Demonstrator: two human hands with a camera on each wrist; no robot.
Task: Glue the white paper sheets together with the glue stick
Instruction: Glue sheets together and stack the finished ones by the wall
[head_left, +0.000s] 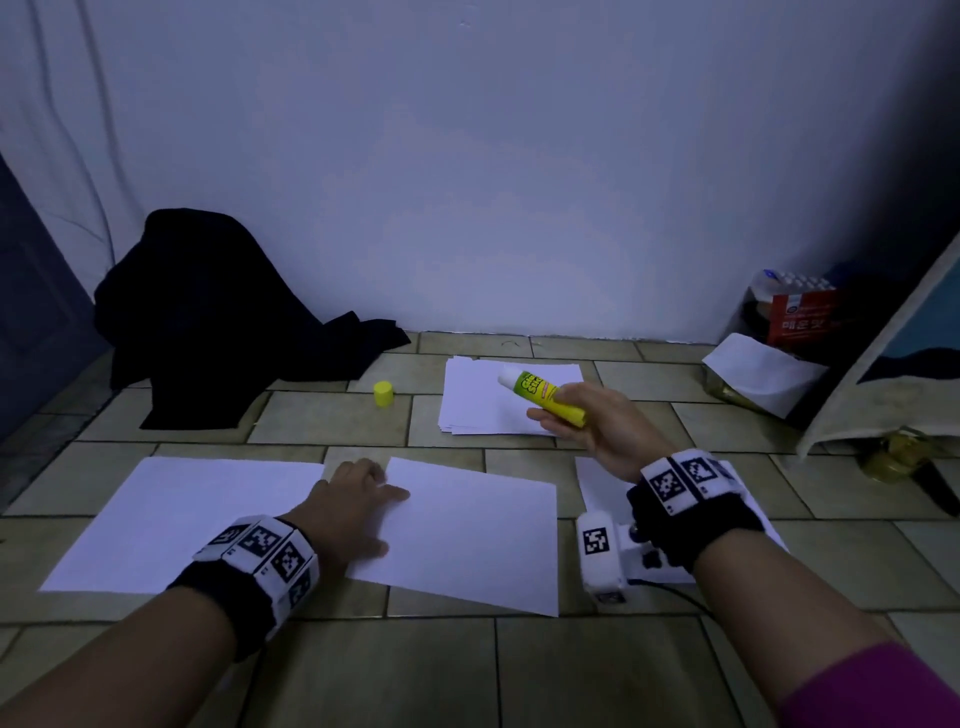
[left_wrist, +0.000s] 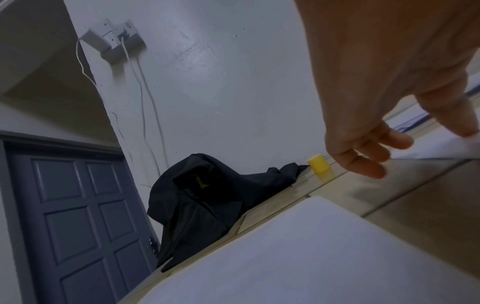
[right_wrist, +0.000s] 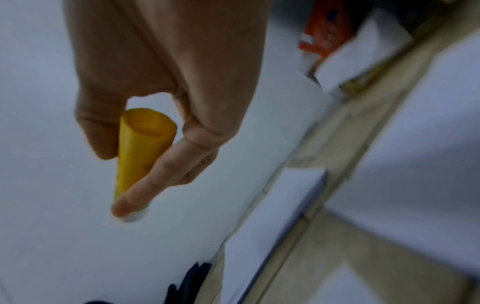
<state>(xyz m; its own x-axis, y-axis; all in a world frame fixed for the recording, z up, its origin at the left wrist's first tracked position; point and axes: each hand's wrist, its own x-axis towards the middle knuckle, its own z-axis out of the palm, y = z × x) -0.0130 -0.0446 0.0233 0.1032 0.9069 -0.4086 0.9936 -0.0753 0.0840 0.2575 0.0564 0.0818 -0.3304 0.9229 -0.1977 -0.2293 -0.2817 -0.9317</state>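
Two white paper sheets lie side by side on the tiled floor: one on the left (head_left: 176, 519) and one in the middle (head_left: 478, 535). My left hand (head_left: 358, 493) rests with relaxed fingers on the near-left edge of the middle sheet. My right hand (head_left: 576, 421) is raised above the floor and grips the uncapped yellow glue stick (head_left: 543, 397), white tip pointing up and left. In the right wrist view the glue stick (right_wrist: 141, 152) sits between thumb and fingers. The yellow cap (head_left: 383, 393) stands on the floor behind the sheets; the left wrist view shows the cap (left_wrist: 319, 164) too.
A stack of white paper (head_left: 493, 397) lies behind the sheets, under the raised hand. A black cloth heap (head_left: 218, 312) leans on the wall at back left. A bag with boxes (head_left: 779, 338) stands at back right. Another sheet (head_left: 602, 483) lies under my right wrist.
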